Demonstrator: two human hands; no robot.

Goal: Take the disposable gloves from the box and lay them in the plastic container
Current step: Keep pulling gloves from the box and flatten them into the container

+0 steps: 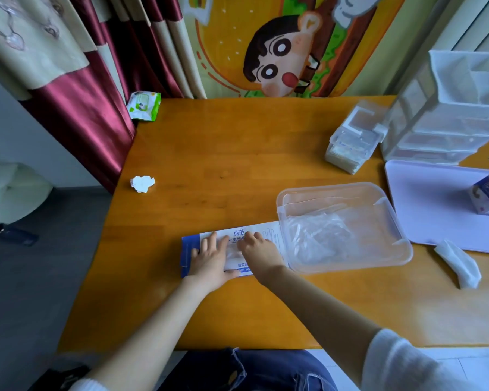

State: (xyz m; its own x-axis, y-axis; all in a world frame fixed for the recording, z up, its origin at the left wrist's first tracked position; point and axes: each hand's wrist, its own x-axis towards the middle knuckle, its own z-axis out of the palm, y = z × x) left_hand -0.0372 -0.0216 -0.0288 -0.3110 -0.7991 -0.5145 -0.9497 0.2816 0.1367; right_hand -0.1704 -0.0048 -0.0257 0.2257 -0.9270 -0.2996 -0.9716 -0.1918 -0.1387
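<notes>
Soft even daylight, bright across the orange table (266, 153), pale sheen on its near edge, faint shadows under the forearms, wide-angle bowing at the frame edges, overall slightly soft focus, curtain (76, 80) and corners blurred

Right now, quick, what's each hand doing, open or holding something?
Left hand: open, pressing flat on the glove box.
Right hand: fingers curled at the box's opening; whether it grips anything cannot be told.
</notes>
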